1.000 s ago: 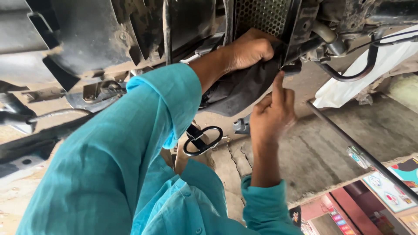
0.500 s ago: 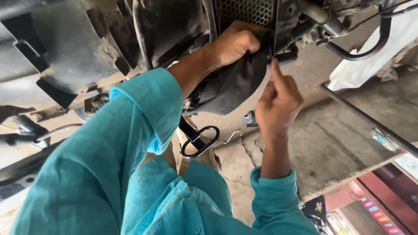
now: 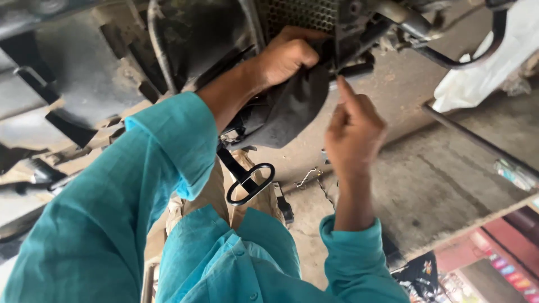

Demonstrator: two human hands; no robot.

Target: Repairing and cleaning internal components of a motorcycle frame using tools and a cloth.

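My left hand point(image 3: 289, 53) reaches up in a teal sleeve and grips the top of a dark rounded cover point(image 3: 292, 112) that hangs under a metal mesh grille point(image 3: 300, 14). My right hand point(image 3: 353, 126) is just right of the cover, fingers curled and the index finger pointing up. Its tip touches a black bracket point(image 3: 353, 70) at the grille's lower edge. Nothing shows in the right hand.
A black strap with a metal loop point(image 3: 250, 182) dangles below the cover. Dark machine panels point(image 3: 84, 84) fill the left side. A black hose point(image 3: 460, 59) and a white cloth point(image 3: 483, 73) are at the upper right, with a concrete floor point(image 3: 438, 185) beneath.
My right hand has risen, bringing the index finger up to the bracket. My left hand keeps its grip on the cover. The view has shifted slightly.
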